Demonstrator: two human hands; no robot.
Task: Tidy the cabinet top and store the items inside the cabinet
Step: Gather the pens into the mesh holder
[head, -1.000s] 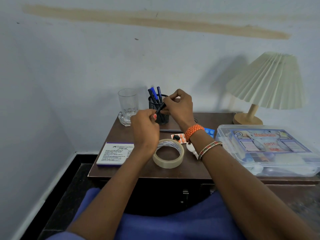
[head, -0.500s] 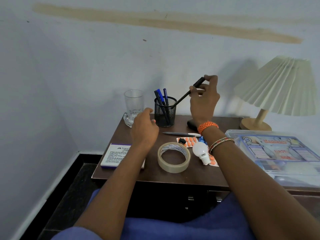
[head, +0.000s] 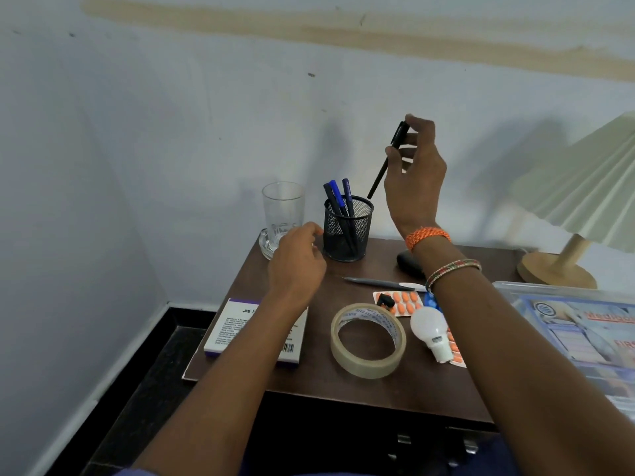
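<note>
My right hand pinches a black pen near its cap, tip down just above the rim of the black mesh pen holder, which holds several pens. My left hand hovers with loosely curled fingers, holding nothing, between the holder and an empty glass. On the brown cabinet top lie a tape roll, a white bulb, orange pill strips, a grey pen and a white-and-purple box.
A clear first-aid box fills the cabinet's right side, with a pleated lamp behind it. A small black object lies behind my right wrist. The wall corner is close on the left. Drawer handles show below the front edge.
My right hand rose with the black pen and tilted it more upright over the holder. My left hand let go of the pen and moved left, toward the glass.
</note>
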